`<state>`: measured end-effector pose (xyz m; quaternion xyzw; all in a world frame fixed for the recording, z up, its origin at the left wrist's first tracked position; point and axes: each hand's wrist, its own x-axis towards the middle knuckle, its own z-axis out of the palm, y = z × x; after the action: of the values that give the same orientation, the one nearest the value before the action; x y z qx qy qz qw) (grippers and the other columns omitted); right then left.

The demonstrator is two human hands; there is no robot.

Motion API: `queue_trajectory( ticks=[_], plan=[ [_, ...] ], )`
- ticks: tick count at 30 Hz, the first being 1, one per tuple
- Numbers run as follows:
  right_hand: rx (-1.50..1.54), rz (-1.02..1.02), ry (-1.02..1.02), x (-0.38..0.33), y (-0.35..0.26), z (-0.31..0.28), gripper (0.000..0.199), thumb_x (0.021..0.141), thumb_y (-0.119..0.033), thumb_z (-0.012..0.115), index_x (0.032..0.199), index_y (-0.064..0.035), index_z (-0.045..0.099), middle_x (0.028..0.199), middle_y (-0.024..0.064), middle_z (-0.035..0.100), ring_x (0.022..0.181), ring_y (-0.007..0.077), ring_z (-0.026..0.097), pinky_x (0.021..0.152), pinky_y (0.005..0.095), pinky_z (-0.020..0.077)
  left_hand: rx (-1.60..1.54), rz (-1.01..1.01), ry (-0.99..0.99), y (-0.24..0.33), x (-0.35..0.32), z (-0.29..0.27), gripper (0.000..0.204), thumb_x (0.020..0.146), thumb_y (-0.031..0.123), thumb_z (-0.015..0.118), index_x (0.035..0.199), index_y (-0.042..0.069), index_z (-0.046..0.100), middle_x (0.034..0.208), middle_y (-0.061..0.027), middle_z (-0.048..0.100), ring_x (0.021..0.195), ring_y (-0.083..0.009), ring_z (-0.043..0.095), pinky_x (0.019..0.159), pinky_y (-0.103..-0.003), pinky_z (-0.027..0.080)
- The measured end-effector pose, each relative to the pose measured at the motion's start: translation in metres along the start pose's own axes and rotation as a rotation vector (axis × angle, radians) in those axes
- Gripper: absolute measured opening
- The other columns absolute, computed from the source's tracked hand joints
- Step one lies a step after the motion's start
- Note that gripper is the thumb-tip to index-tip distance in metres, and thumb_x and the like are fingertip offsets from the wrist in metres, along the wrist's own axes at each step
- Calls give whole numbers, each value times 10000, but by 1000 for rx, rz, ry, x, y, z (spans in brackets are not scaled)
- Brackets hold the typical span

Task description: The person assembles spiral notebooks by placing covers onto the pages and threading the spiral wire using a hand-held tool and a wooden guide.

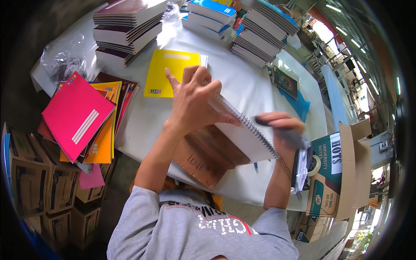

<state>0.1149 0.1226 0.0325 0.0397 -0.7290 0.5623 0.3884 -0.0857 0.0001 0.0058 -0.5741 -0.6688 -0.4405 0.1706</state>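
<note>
My left hand point(193, 99) grips a spiral notebook point(245, 141) near one end, thumb on its white page side, the other fingers bent behind it. The notebook is tilted, with its wire coil point(260, 135) running down to the right. Close to the coil, my right hand point(284, 123) is closed on a dark, rounded object point(263, 120), too blurred to name. Under the notebook, at the table's near edge, lies a brown wooden board point(201, 158) with a handwritten mark. Just beyond my left hand, a yellow notebook point(162, 71) lies flat.
Maroon spiral notebooks point(125, 32) are stacked far left, blue-covered ones point(264, 32) at the back. A pink notebook point(80, 117) tops a mixed pile at left. Cartons point(28, 182) stand below it. An open carton point(331, 173) is at right, near a tape roll point(315, 167).
</note>
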Motion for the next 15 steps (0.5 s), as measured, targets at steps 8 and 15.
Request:
queue_trajectory(
  ticks=[8,15],
  plan=[
    [-318,-64,-267,33,15,6,214,722,97,557,894,47,675,860,161,673,813,233,657,746,301,513,-155,40,80,-11,6,6,635,364,588,810,700,90,607,969,-74,445,1002,-319,406,844,-466,363],
    [-90,-244,-267,41,17,22,238,687,122,593,892,36,680,839,140,672,761,227,650,682,268,506,-191,59,63,-18,4,8,664,341,570,827,683,56,582,1056,-109,392,1069,-342,349,884,-468,373]
  ],
)
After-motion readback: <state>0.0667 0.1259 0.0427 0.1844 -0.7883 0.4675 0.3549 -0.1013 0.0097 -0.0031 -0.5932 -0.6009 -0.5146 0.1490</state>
